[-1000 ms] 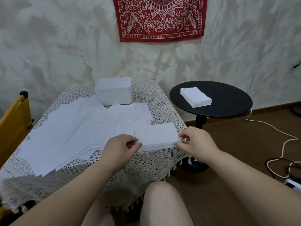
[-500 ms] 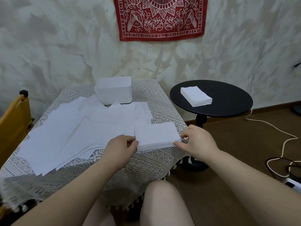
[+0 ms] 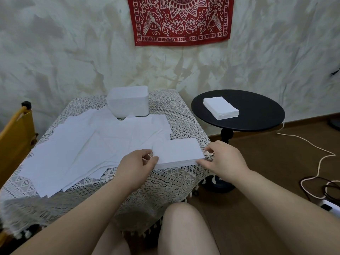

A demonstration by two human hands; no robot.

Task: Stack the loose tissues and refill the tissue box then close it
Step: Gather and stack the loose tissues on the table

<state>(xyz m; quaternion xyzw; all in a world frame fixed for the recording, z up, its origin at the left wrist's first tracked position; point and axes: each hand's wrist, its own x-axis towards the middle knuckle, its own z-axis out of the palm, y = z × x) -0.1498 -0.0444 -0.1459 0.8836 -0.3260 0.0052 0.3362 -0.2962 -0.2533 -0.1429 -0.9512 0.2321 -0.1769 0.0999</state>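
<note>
A rough, pale plastered wall with a red bandana (image 3: 181, 19) pinned to it backs the scene, and in front of you stands the desk (image 3: 184, 115) under a lace cloth. At its far edge sits the white tissue box (image 3: 127, 102), and loose tissues (image 3: 82, 146) lie fanned across the cloth from the box toward your left. Near the desk's right front corner lies the small stack of tissues (image 3: 177, 150) you have squared up.

Your left hand (image 3: 137, 163) sits at the stack's left end with its fingers curled, pinching that edge. Your right hand (image 3: 225, 161) is at the right end, thumb against the lower corner and fingers bent round the far side, so you grip the stack between both hands. The stack rests on the cloth, not lifted.

Compared with a second ago, very little differs: your hands stay at the same two ends of the stack, the right one has drawn in slightly closer to the corner, and the stack lies in the same spot. The loose tissues and the box have not moved.

To your right, a round black side table (image 3: 257, 111) carries a second, thicker stack of tissues (image 3: 220, 110). A white cord (image 3: 320, 162) trails over the brown floor, and a yellow chair (image 3: 16, 137) stands at the desk's left.
</note>
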